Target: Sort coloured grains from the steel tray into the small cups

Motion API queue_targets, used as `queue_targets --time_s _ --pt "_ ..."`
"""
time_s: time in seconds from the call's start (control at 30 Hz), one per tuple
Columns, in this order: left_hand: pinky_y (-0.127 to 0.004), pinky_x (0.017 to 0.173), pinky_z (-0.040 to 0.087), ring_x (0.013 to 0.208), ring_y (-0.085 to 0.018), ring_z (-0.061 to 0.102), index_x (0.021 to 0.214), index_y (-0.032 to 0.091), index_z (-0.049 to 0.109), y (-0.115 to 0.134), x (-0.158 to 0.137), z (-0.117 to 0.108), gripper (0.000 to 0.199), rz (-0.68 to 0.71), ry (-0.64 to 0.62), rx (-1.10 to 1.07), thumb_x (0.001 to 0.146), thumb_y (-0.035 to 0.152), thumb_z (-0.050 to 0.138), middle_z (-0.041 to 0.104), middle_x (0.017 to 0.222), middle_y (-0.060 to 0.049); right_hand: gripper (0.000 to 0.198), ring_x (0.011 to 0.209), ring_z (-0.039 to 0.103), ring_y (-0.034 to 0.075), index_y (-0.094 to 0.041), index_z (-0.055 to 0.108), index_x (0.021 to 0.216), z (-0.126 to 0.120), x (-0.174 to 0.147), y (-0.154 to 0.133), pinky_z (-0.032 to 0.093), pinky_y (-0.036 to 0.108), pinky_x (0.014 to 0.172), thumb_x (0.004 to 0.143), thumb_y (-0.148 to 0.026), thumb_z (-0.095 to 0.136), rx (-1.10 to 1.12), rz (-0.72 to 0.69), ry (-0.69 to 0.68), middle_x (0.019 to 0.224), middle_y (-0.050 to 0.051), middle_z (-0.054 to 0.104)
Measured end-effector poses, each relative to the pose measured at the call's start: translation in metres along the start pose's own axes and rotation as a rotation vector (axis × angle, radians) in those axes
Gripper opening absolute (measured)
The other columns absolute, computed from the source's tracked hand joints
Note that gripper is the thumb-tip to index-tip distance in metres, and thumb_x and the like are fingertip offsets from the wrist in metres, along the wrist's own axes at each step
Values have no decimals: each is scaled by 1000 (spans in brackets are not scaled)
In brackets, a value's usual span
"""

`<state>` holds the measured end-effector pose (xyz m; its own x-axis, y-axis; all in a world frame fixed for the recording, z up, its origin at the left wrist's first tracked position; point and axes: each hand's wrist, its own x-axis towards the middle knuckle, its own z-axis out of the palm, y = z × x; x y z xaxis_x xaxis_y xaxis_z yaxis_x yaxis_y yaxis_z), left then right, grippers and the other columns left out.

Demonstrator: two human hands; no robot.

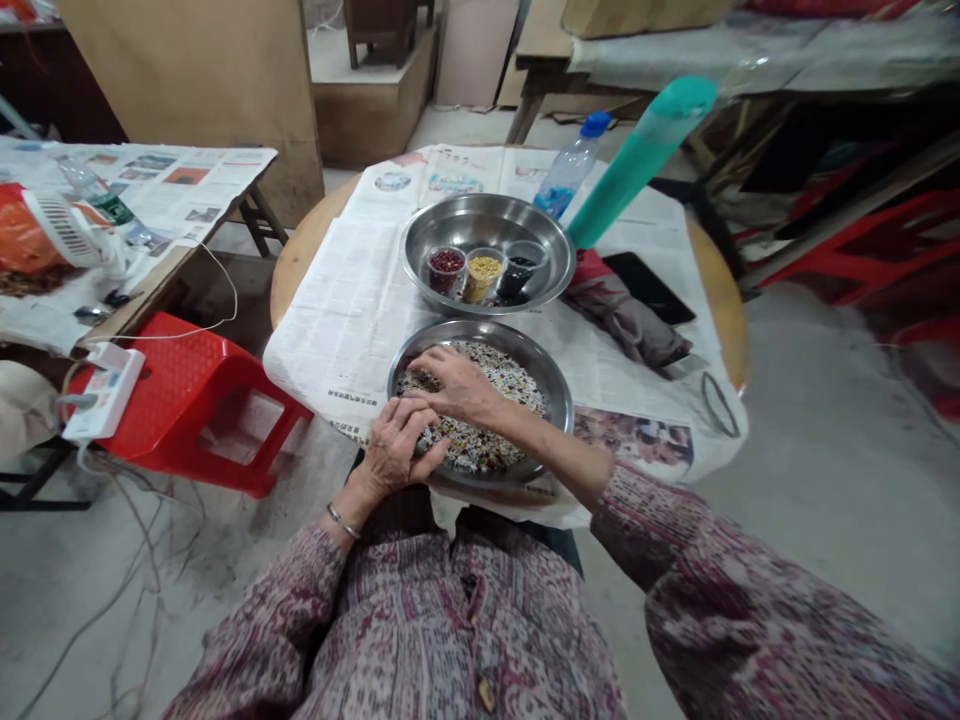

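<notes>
A steel basin (556, 395) in front of me holds a spread of mixed pale grains and dark, yellow and red beans (495, 440). My left hand (401, 445) rests at the near left rim, its fingers reaching over the grains and its thumb apart. Just beyond it, my right hand (457, 385) reaches in from the right with bent, spread fingers low over the mix. Nothing held shows in either hand. A second steel basin (487, 212) behind contains three clear cups: one of red beans (447, 270), one of yellow beans (482, 275) and one of black beans (516, 278).
Newspaper (352, 290) covers the round table. Behind the far basin's right side are a bottle with a blue cap (566, 165) and a green cylinder (641, 160). A grey cloth (637, 325) and a dark flat object (649, 287) lie right. A red stool (202, 400) stands left.
</notes>
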<state>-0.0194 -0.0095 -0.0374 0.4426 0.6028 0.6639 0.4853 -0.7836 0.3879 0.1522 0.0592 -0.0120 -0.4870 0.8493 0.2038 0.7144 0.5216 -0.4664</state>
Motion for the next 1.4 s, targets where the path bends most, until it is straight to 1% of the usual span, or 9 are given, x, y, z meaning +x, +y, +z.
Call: queue_targets --time_s 0.13,0.27,0.4,0.5,0.63,0.87,1.1,1.3,1.4 --pt "-40 89 53 103 -25 60 107 18 54 0 1 0 22 1 40 -21 89 28 62 62 106 -11 18 104 55 24 -19 71 100 -11 -15 -3 42 39 93 85 -29 69 42 -251 -244 109 9 67" --pt "-40 90 53 102 -24 60 107 19 54 0 0 -1 21 -7 27 -23 89 28 63 62 104 -10 7 100 54 23 -22 72 89 -32 -36 8 42 38 89 84 -25 68 -89 -280 -335 100 6 66" --pt "-41 90 53 100 -25 60 104 18 54 -1 -1 0 20 10 34 -19 89 27 64 62 102 -10 20 97 58 21 -21 71 91 -51 -49 33 46 34 88 86 -11 55 -180 -66 -197 96 8 66" --pt "-40 90 53 100 -25 60 104 18 54 -1 0 1 20 12 33 -15 89 27 63 63 102 -10 24 105 59 25 -19 71 107 -54 -54 43 48 37 93 90 -18 53 -228 159 -32 112 12 66" --pt "-40 90 53 100 -24 60 104 18 55 -1 0 1 19 4 29 -14 90 28 63 63 103 -11 33 103 62 29 -13 67 118 -44 -57 35 49 42 92 92 -29 57 -278 362 -41 115 17 66" --pt "-41 91 52 100 -24 60 104 18 55 -1 -1 0 18 -1 2 7 91 29 61 63 102 -10 19 83 65 17 -20 73 100 -47 -64 -4 49 30 79 86 -19 60 213 186 -203 96 5 74" --pt "-40 91 52 100 -24 61 103 19 55 0 0 -1 17 6 -7 9 91 28 62 63 100 -9 27 67 59 13 -22 71 78 -52 -94 -10 43 26 68 79 -2 53 203 32 -480 73 1 70" --pt "-40 91 51 101 -24 61 102 17 57 0 -1 0 17 2 -4 -1 91 29 61 63 101 -10 45 106 62 20 -23 71 111 -32 -74 -3 49 37 96 79 0 49 52 -100 -266 111 7 72" --pt "-41 94 50 103 -24 61 103 18 57 0 -1 0 17 -12 -12 -8 91 30 62 64 102 -9 42 118 57 24 -19 70 116 -30 -59 8 47 41 103 85 -4 46 -62 18 -92 123 11 68"
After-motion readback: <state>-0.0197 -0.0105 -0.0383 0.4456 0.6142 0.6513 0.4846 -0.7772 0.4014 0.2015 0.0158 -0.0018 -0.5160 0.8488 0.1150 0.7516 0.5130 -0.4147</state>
